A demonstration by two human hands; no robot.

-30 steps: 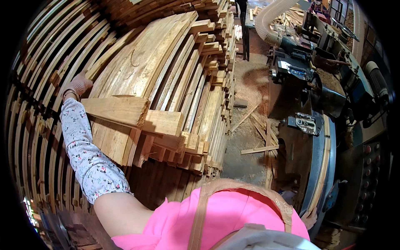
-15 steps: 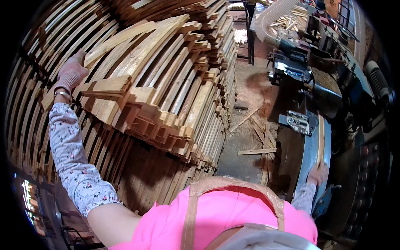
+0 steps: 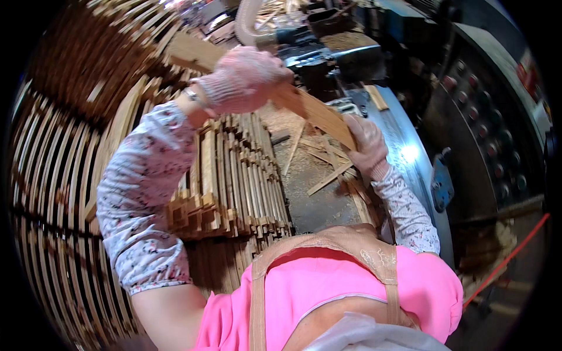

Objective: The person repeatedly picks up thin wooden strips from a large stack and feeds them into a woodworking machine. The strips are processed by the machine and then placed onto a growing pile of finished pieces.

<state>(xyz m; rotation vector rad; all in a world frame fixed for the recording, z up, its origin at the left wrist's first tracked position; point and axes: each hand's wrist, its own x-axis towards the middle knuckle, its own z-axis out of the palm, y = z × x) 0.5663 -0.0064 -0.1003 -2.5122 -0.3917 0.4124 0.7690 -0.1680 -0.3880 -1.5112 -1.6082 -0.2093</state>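
Note:
A wooden board (image 3: 319,116), slightly curved, spans the space between my two gloved hands in front of the machine. My left hand (image 3: 249,79), in a pale pink knitted glove, is closed over the board's middle; its far part stretches up and left beyond the fingers. At the near end, my right hand (image 3: 367,143) is closed around the wood beside the machine's metal bed (image 3: 401,131). On that bed, farther off, lies a short piece of wood (image 3: 376,97) entering the machine.
Stacked curved wooden slats (image 3: 234,169) rise on the left. Offcuts (image 3: 329,177) and sawdust litter the floor between stack and machine. A dark control panel (image 3: 483,123) with several buttons stands at right. A ribbed hose (image 3: 248,20) hangs at the far side.
My left hand has moved from the stack to the right and now holds a board. My right hand has left the piece on the machine bed and grips the board's near end. The view has turned right.

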